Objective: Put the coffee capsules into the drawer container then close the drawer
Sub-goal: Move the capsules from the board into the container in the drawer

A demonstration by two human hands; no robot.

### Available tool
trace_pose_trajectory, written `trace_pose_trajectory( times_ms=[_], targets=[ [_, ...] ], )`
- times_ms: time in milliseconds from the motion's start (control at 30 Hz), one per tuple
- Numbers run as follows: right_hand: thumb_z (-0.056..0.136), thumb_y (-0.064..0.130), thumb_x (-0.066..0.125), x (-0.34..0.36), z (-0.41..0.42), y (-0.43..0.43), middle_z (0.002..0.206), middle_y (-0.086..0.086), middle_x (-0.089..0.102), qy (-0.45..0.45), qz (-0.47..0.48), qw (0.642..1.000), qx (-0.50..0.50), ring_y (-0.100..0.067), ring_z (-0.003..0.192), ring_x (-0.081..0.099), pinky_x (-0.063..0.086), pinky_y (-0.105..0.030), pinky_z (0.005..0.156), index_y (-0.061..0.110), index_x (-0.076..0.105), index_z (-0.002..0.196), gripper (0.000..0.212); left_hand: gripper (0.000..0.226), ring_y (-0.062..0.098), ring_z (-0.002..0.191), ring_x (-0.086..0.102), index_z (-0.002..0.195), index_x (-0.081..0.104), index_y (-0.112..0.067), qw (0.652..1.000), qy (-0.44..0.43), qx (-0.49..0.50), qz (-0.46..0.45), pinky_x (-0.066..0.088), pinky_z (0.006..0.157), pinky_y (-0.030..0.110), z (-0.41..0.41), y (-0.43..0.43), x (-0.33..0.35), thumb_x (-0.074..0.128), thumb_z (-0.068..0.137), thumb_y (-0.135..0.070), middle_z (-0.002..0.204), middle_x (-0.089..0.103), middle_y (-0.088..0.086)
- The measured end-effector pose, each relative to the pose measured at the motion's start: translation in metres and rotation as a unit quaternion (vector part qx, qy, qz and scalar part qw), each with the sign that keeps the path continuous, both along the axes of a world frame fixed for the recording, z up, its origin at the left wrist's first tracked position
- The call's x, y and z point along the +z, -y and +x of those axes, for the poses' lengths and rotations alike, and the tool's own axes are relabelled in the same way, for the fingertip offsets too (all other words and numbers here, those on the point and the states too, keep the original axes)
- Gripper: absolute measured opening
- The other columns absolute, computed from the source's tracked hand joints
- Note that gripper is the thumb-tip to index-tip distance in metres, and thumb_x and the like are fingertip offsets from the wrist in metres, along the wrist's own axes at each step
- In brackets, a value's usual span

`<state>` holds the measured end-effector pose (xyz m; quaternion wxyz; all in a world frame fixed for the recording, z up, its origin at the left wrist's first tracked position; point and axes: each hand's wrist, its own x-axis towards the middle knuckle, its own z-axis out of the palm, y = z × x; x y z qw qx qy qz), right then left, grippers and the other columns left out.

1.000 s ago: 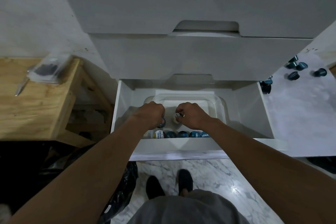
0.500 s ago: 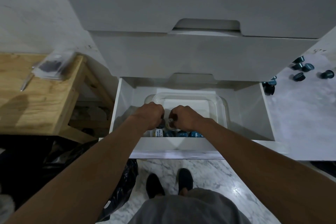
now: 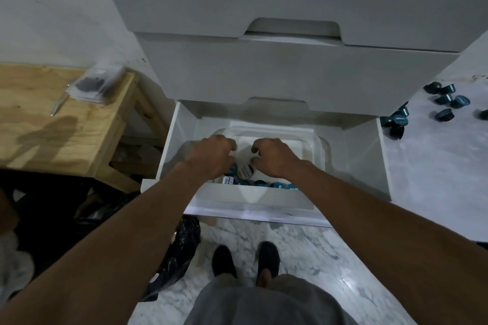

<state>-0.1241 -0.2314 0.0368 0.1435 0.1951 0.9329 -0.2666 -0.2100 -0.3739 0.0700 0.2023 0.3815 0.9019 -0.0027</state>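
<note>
The job is partly done. The white open drawer (image 3: 384, 166) sits low in the middle, and the clear plastic box container (image 3: 320, 152) lies inside it. A row of small round teal coffee capsules (image 3: 277, 185) already lies along the near side of the container. One capsule with a pale lid (image 3: 245, 170) sits among them, between the two hands. The far part of the container looks bare. The left hand (image 3: 211, 157) and the right hand (image 3: 276, 158) both reach down into the container, close together. The fingers of both hands are curled down over the capsules, and I cannot tell if they hold one or not. More loose teal capsules (image 3: 446, 99) lie on the pale grey bench (image 3: 435, 179) on the right, some just beside the drawer and some farther off. I think these need to go in too. After that the drawer must be pushed shut, since it is pulled out now.
</note>
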Motion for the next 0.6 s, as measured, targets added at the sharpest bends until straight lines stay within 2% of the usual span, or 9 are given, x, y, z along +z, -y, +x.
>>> trace_pose_trajectory(
  times_ms=[100, 300, 467, 600],
  targets=[
    [0.091, 0.023, 0.056, 0.013, 0.007, -0.005, 0.121, -0.016, 0.058, -0.051, 0.067, 0.996, -0.011, -0.032, 0.111, 0.055, 0.048, -0.036, 0.09, 0.007, 0.058, 0.12, 0.033, 0.034, 0.025, 0.102, 0.059, 0.123, 0.053, -0.019, 0.998, -0.057, 0.013, 0.032, 0.05, 0.089, 0.046, 0.009, 0.0, 0.009, 0.051, 0.093, -0.033, 0.118, 0.057, 0.007],
    [0.092, 0.023, 0.053, 0.045, 0.047, -0.01, 0.125, -0.015, 0.054, -0.143, 0.152, 0.975, -0.077, -0.033, 0.116, 0.05, 0.044, -0.038, 0.094, 0.007, 0.053, 0.126, 0.038, 0.031, 0.031, 0.106, 0.054, 0.119, 0.052, -0.008, 0.976, -0.175, -0.016, 0.126, 0.047, 0.083, 0.041, 0.041, -0.007, 0.032, 0.044, 0.095, -0.026, 0.118, 0.055, 0.013],
    [0.093, 0.026, 0.051, 0.081, 0.106, -0.007, 0.121, -0.015, 0.057, -0.205, 0.193, 0.946, -0.164, -0.033, 0.113, 0.051, 0.042, -0.037, 0.094, 0.006, 0.054, 0.124, 0.037, 0.025, 0.036, 0.095, 0.058, 0.107, 0.058, -0.003, 0.945, -0.224, -0.096, 0.22, 0.05, 0.076, 0.043, 0.067, -0.017, 0.057, 0.053, 0.087, -0.018, 0.105, 0.061, 0.018],
    [0.093, 0.028, 0.052, 0.099, 0.167, 0.003, 0.123, -0.015, 0.056, -0.213, 0.225, 0.922, -0.23, -0.034, 0.112, 0.052, 0.045, -0.039, 0.091, 0.006, 0.054, 0.123, 0.038, 0.024, 0.035, 0.087, 0.059, 0.103, 0.061, -0.003, 0.918, -0.229, -0.169, 0.275, 0.05, 0.072, 0.04, 0.102, -0.027, 0.068, 0.057, 0.085, -0.018, 0.099, 0.063, 0.018]
  ],
)
